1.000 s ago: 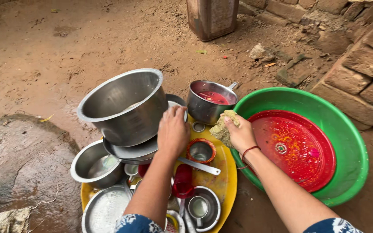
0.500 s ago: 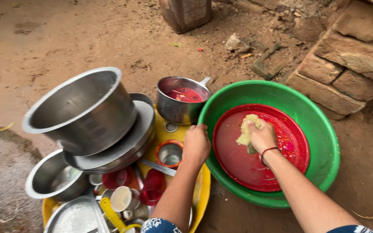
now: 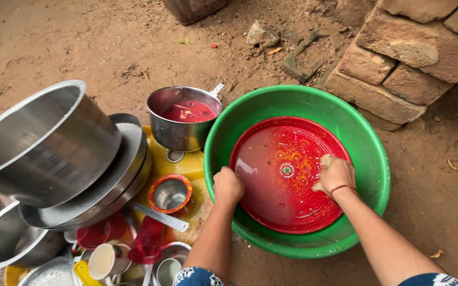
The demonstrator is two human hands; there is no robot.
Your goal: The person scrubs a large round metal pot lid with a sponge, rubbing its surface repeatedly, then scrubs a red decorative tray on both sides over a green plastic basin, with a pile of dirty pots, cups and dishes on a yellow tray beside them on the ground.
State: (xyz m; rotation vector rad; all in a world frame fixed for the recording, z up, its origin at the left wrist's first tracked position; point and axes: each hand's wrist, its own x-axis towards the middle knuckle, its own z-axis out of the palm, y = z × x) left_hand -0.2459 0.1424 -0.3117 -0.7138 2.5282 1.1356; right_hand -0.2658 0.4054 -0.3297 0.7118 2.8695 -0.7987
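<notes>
Scrubbing a red plate [image 3: 271, 180] in the green basin [image 3: 369, 159], I am pressing a yellow sponge [image 3: 324, 161] to it with my right hand [image 3: 337, 175], fingers curled shut around the sponge. My left hand [image 3: 228, 185] is gripping the plate's rim, fingers closed. Judging by the heap of pots [image 3: 43, 148], cups [image 3: 102, 259] and a saucepan [image 3: 184, 119] lying beside the basin, most washing is remaining.

Plate [image 3: 282, 180] lies in the basin [image 3: 372, 159], apparently underwater; pot [image 3: 184, 119] stands left.
</notes>
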